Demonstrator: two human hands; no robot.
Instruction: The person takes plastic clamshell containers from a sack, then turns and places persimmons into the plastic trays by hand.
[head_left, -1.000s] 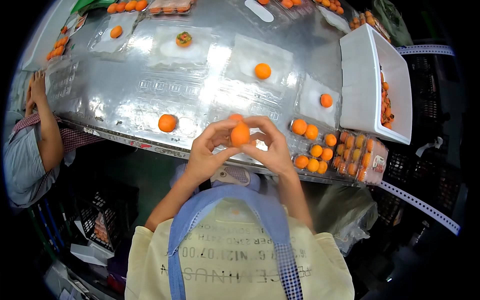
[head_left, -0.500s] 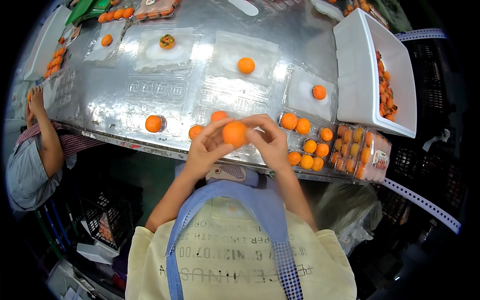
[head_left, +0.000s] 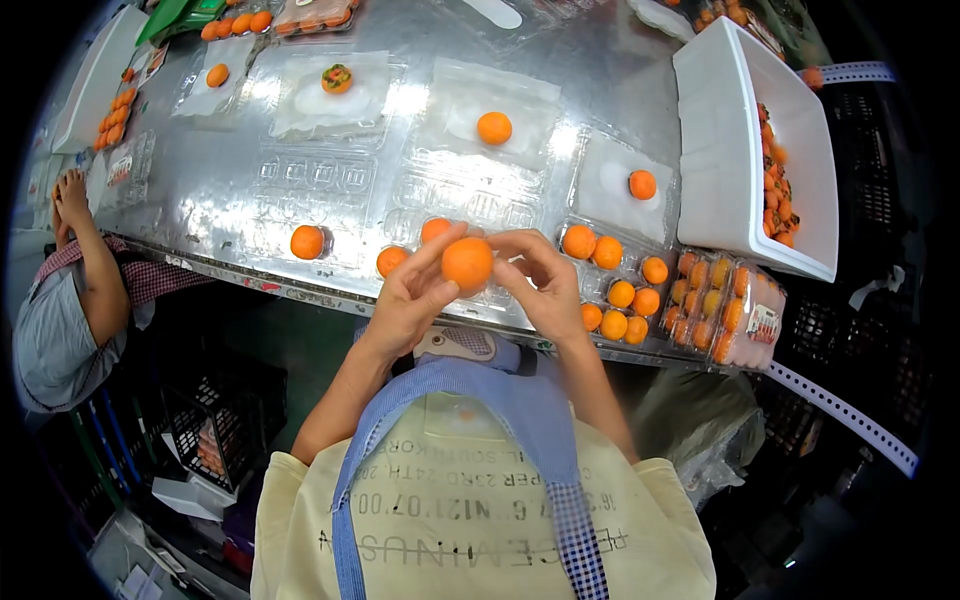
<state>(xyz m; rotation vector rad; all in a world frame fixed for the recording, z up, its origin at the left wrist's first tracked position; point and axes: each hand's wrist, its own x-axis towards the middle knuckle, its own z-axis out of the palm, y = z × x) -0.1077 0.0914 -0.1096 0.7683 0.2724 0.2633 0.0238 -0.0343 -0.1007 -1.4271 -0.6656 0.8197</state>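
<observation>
Hands [head_left: 402, 307] close together, apparently curled

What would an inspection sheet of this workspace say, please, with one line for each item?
Surface: metal table, shiny with glare, dark marks along its near edge.
Job's things: orange fruit held above the table; clear trays with few or no fruits; filled packs at right.
Clutter: white box, tilted, with more fruits inside; green object at far left.
Hands: left hand holds the fruit; right hand is beside it, contact unclear.
Cables: nothing seen.
Surroundings: co-worker's arm at left; black crate below; dim floor.
</observation>
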